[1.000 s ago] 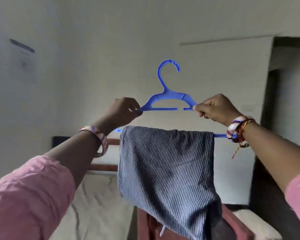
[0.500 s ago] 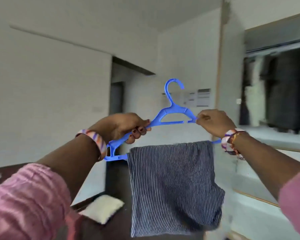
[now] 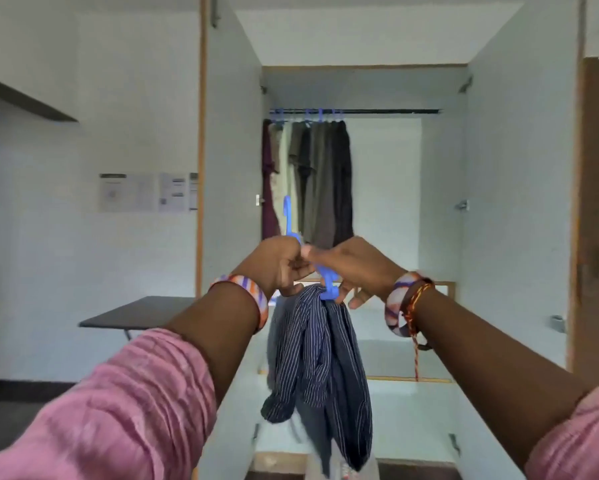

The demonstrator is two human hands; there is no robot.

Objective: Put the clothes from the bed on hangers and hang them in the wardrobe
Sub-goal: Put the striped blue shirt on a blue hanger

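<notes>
At frame centre, your left hand (image 3: 280,263) and right hand (image 3: 355,268) both grip the blue hanger (image 3: 327,284), edge-on to you. The striped garment (image 3: 320,368) hangs below it. The wardrobe rail (image 3: 377,111) sits above centre, holding hung clothes (image 3: 308,178).

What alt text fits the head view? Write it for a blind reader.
Both hands, left hand and right hand, hold a blue hanger carrying a striped garment, facing an open wardrobe where clothes hang.
</notes>
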